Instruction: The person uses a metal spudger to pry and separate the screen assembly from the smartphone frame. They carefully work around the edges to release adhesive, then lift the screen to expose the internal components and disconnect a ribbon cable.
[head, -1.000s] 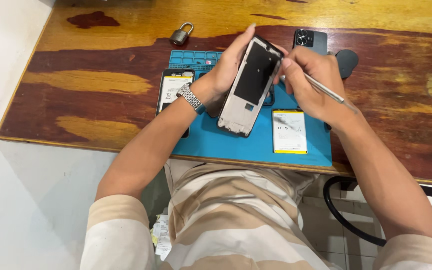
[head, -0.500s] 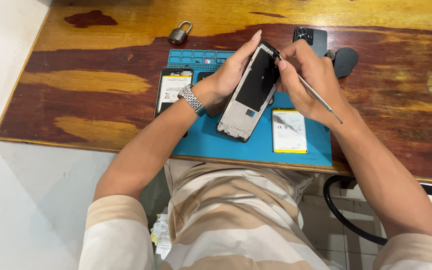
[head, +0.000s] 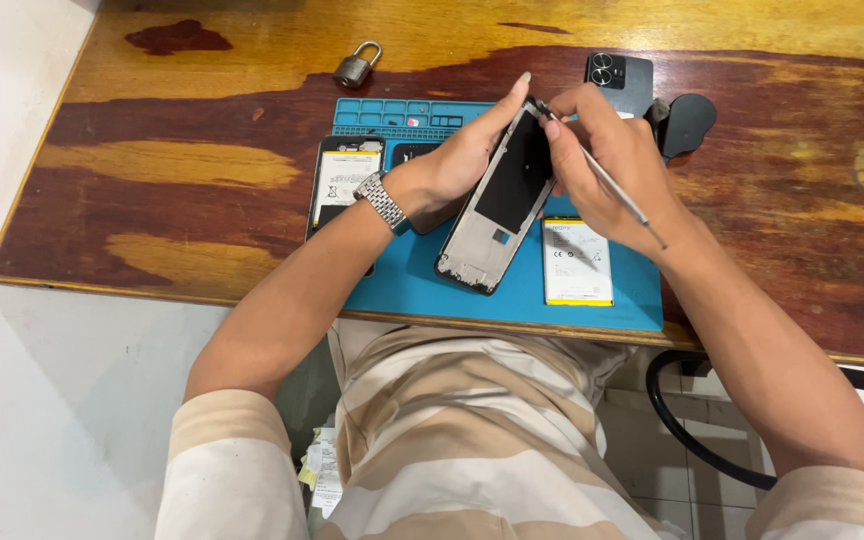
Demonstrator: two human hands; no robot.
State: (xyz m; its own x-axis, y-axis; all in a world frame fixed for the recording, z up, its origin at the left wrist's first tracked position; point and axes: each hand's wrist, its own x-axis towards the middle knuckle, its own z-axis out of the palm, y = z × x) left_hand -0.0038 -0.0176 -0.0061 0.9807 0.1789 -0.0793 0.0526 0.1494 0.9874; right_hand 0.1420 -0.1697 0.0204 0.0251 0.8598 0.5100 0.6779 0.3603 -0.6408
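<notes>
My left hand (head: 464,158) grips an opened phone frame (head: 500,202), silver-edged with a black inner panel, tilted up over a blue work mat (head: 422,285). My right hand (head: 604,160) pinches a thin metal tool (head: 620,192), its tip touching the frame's top corner. A steel watch sits on my left wrist. A white and yellow phone battery (head: 576,262) lies flat on the mat under my right wrist.
Another opened phone (head: 344,182) lies at the mat's left edge. A padlock (head: 354,67), a dark phone back cover with camera rings (head: 619,82) and a black rounded object (head: 688,122) rest on the wooden table (head: 152,160). A black cable (head: 682,430) loops below.
My right hand has tilted the metal tool and brought its tip up to the frame's top corner. The frame has shifted slightly right and stands a little steeper.
</notes>
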